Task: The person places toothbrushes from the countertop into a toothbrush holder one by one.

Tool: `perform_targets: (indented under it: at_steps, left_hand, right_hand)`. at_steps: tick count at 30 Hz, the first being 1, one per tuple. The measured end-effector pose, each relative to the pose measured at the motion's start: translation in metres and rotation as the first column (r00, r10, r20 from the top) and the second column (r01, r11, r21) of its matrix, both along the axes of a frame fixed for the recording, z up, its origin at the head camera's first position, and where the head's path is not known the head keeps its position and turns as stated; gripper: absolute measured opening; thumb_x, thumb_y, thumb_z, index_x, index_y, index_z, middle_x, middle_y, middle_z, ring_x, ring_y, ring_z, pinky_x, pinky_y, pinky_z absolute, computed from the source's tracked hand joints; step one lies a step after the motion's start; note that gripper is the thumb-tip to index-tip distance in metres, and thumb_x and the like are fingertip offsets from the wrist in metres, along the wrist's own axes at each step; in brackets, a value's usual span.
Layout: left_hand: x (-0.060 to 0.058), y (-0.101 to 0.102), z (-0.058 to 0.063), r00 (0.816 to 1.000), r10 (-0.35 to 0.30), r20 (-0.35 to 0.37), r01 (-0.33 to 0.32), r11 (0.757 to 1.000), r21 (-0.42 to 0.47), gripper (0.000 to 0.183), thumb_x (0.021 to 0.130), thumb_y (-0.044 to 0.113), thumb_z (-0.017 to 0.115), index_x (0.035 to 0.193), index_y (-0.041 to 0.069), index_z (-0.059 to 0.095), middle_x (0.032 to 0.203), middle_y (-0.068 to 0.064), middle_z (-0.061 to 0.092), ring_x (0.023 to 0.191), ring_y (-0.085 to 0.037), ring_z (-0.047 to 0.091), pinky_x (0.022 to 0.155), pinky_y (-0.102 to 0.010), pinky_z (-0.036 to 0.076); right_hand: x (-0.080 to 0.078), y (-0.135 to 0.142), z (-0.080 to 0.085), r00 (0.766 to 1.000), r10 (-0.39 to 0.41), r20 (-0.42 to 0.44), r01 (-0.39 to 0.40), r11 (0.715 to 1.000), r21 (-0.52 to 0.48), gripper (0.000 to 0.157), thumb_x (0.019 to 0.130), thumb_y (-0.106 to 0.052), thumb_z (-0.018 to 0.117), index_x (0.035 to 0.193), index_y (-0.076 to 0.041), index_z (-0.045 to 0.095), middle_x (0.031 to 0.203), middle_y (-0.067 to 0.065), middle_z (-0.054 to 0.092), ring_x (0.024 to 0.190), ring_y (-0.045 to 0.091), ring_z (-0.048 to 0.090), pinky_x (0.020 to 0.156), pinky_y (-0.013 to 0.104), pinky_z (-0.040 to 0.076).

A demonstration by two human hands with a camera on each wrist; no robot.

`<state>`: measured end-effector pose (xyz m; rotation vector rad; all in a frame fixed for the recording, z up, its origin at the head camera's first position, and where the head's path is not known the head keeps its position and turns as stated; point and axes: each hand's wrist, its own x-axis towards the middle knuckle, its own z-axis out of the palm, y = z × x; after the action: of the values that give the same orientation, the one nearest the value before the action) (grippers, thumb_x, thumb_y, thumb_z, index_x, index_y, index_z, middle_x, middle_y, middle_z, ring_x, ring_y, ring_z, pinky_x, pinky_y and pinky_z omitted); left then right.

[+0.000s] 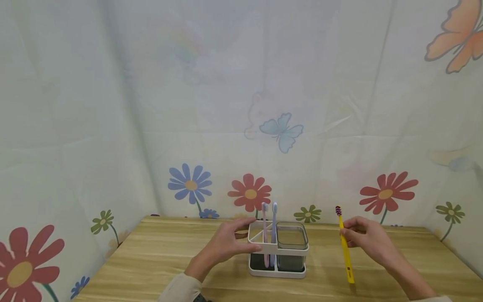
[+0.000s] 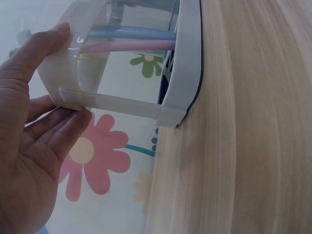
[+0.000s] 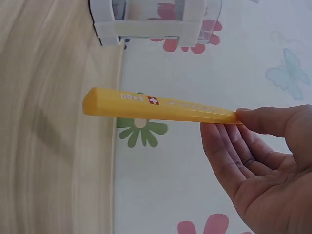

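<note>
A white toothbrush holder [image 1: 278, 273] stands on the table, its upper frame split by diagonal dividers on the left. Inside that part a pink toothbrush [image 1: 265, 228] and a blue toothbrush [image 1: 274, 226] stand upright, heads up. My left hand [image 1: 225, 241] grips the holder's left side, thumb at the front and fingers behind, as the left wrist view also shows. To the right, my right hand [image 1: 367, 240] pinches a yellow toothbrush [image 1: 346, 260] between thumb and fingers, dark-bristled head up. In the right wrist view its handle end [image 3: 97, 102] is off the table.
A clear cup [image 1: 292, 246] sits in the holder's right compartment. The wooden table [image 1: 158, 260] ends at a cloth backdrop [image 1: 211, 105] printed with flowers and butterflies, which also closes off both sides.
</note>
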<state>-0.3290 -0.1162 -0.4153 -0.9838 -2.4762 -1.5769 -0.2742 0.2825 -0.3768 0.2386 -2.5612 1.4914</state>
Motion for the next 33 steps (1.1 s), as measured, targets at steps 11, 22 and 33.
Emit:
perform_targets:
  at_steps: [11, 22, 33]
  left_hand:
    - [0.0, 0.001, -0.003, 1.0, 0.003, -0.007, -0.003, 1.0, -0.009, 0.078, 0.086, 0.029, 0.092, 0.15, -0.001, 0.057, 0.148, -0.016, 0.059, 0.127, -0.034, 0.065, 0.101, -0.04, 0.058]
    - [0.001, 0.001, -0.001, 1.0, 0.009, 0.001, -0.009, 1.0, -0.01, 0.077, 0.086, 0.029, 0.092, 0.15, 0.002, 0.058, 0.148, -0.015, 0.059, 0.128, -0.033, 0.065, 0.101, -0.041, 0.058]
    - [0.003, 0.0, 0.002, 1.0, 0.001, 0.004, -0.001, 1.0, 0.005, 0.078, 0.086, 0.027, 0.092, 0.151, 0.001, 0.057, 0.15, -0.016, 0.057, 0.129, -0.035, 0.064, 0.104, -0.048, 0.056]
  right_hand:
    - [0.013, -0.014, 0.02, 0.99, -0.031, -0.136, 0.025, 0.999, -0.044, 0.027, 0.104, -0.009, 0.069, 0.12, 0.013, 0.064, 0.106, 0.016, 0.076, 0.085, 0.016, 0.075, 0.077, 0.028, 0.065]
    - [0.019, -0.037, 0.044, 0.97, -0.038, -0.242, 0.007, 0.992, -0.124, 0.035, 0.106, -0.016, 0.069, 0.128, 0.011, 0.062, 0.111, 0.02, 0.075, 0.087, 0.013, 0.075, 0.079, 0.023, 0.064]
    - [0.017, -0.066, 0.055, 0.956, -0.056, -0.289, -0.002, 0.981, -0.196, 0.041, 0.107, -0.023, 0.068, 0.131, 0.009, 0.061, 0.114, 0.02, 0.075, 0.088, 0.013, 0.076, 0.085, 0.016, 0.059]
